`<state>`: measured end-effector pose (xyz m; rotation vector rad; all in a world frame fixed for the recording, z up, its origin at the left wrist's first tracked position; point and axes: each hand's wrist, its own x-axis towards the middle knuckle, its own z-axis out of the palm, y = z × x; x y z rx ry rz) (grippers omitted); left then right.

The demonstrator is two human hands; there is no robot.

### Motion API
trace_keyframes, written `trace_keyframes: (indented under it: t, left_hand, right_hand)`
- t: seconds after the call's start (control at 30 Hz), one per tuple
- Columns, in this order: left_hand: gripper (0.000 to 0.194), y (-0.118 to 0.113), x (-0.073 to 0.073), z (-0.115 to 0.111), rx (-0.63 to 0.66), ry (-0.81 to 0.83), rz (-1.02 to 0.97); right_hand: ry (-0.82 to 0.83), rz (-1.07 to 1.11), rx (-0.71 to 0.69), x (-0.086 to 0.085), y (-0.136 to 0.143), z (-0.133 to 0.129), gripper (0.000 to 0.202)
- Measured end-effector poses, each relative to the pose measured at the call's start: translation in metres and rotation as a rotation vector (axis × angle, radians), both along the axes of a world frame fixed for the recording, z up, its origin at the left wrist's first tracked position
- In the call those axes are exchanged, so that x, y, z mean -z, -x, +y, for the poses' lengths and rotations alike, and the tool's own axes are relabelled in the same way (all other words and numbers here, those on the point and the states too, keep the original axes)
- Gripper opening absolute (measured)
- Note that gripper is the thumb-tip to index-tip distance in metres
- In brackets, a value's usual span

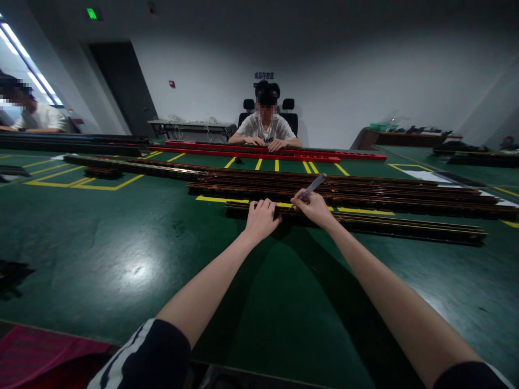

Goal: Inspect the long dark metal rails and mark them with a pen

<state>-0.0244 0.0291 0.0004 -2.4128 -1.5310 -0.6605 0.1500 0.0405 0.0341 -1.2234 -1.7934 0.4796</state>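
Note:
A pen (314, 185) with a pale, see-through barrel is pinched in my right hand (313, 209), its lower end down at a narrow bundle of long dark strips (405, 228). My left hand (261, 219) grips the same bundle near its left end, fingers over the top and thumb on the near side. The bundle lies lengthwise across the green table, just in front of me. Directly behind it is a wider stack of long brown-black strips (365, 189). The pen's tip is too small and dark to make out.
Yellow tape lines (221, 200) mark the green table (101, 237). Red long trays (251, 153) lie farther back, before a seated person (265, 127) facing me. Dark strips (73, 145) and another person (38, 116) are at left. White papers (425, 176) lie at right.

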Motion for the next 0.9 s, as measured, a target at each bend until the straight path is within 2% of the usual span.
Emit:
trace_keyframes:
  t: [0.53, 0.9]
  left_hand:
    - [0.030, 0.0010, -0.0004, -0.0011, -0.039, -0.010, 0.003]
    - [0.029, 0.0005, -0.0031, -0.0029, -0.035, 0.016, -0.005]
  right_hand:
    - [-0.003, 0.010, -0.007, 0.0012, 0.0015, 0.0013, 0.024]
    - [-0.008, 0.015, -0.010, 0.0024, 0.0009, 0.0022, 0.023]
